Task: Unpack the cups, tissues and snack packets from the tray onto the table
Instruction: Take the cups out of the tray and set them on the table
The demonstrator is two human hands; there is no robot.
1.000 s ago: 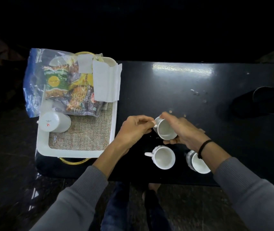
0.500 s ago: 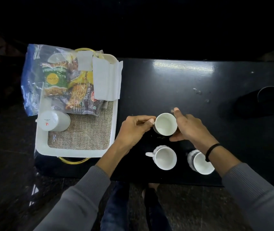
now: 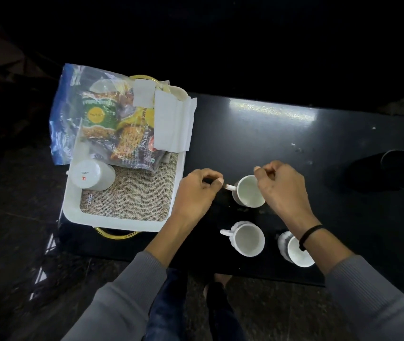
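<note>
Three cups [image 3: 248, 191] stand on the counter [image 3: 294, 148], my curled, empty hands [image 3: 197, 193] flanking the far one (one cup [image 3: 92, 174], tissues [image 3: 173, 124], snack packets [image 3: 112, 129] remain in the tray [image 3: 73, 210]).

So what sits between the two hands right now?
In the head view, one upright white cup stands on the black table between the left hand and the right hand, its handle pointing at the left hand's fingertips.
</note>
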